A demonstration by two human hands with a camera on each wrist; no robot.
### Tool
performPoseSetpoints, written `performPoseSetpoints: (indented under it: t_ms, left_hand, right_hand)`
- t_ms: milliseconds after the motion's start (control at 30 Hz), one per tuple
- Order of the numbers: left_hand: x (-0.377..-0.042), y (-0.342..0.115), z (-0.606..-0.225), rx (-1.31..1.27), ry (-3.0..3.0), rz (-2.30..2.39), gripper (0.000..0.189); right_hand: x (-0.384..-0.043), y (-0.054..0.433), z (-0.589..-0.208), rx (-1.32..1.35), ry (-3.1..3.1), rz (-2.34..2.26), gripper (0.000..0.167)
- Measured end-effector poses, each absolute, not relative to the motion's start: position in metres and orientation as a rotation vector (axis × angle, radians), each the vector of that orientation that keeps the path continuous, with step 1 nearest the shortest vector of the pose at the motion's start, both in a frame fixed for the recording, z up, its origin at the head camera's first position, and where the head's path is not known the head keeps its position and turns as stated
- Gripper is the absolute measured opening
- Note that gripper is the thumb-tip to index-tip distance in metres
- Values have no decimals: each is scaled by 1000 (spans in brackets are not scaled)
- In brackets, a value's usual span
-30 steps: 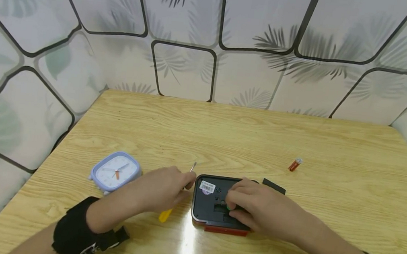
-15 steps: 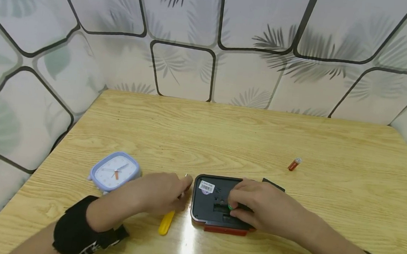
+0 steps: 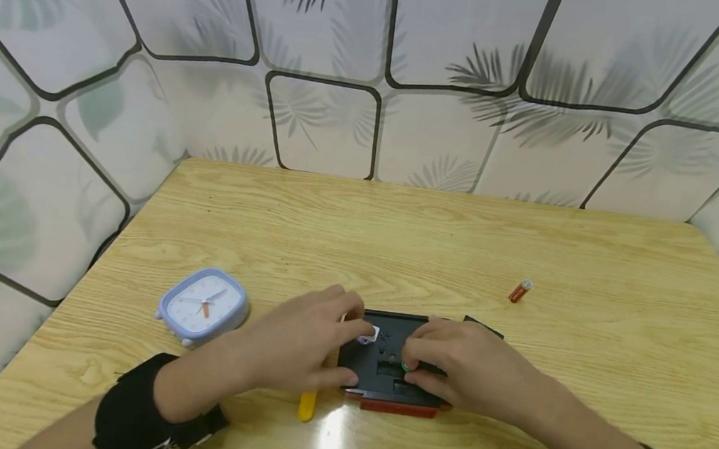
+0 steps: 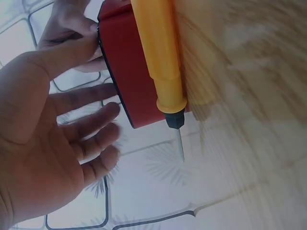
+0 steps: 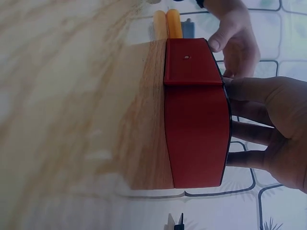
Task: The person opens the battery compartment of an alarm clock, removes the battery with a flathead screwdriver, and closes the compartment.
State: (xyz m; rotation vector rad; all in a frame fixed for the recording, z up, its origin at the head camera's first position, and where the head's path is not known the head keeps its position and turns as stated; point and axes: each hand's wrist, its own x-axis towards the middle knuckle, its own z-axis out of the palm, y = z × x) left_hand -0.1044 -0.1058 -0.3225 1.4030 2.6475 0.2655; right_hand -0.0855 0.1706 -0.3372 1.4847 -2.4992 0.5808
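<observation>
A red-cased device with a black back (image 3: 365, 362) lies back up on the table, its battery slot uncovered. My right hand (image 3: 472, 368) pinches a small battery (image 3: 405, 365) at the slot; only a bit of green shows past the fingers. My left hand (image 3: 307, 341) reaches over the device's left side with fingers loosely spread, thumb on its near edge. In the left wrist view that palm (image 4: 33, 143) faces the red side wall (image 4: 128, 67). A yellow-handled screwdriver (image 4: 165, 62) lies beside the device, below the left hand, not held.
A blue alarm clock (image 3: 206, 305) stands to the left of my left forearm. Toward the right, a red battery (image 3: 520, 291) lies on the wooden table (image 3: 358, 239). A small black cover (image 3: 484, 327) shows just beyond my right hand. A patterned wall rises behind the table.
My left hand let go of the screwdriver, leaving it on the table, and moved right onto the device's left side. My right hand stays nearly still at the battery slot.
</observation>
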Motion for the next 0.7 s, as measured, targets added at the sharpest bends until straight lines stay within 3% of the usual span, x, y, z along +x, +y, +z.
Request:
performPoseSetpoints:
  t_ms: [200, 700]
  left_hand:
    - [-105, -105, -325, 1477, 2496, 234, 65]
    - [-103, -103, -326, 1433, 2472, 204, 67]
  right_hand:
    - [-86, 171, -338, 1479, -2512, 580, 31]
    - [-86, 170, -339, 1465, -2488, 594, 37]
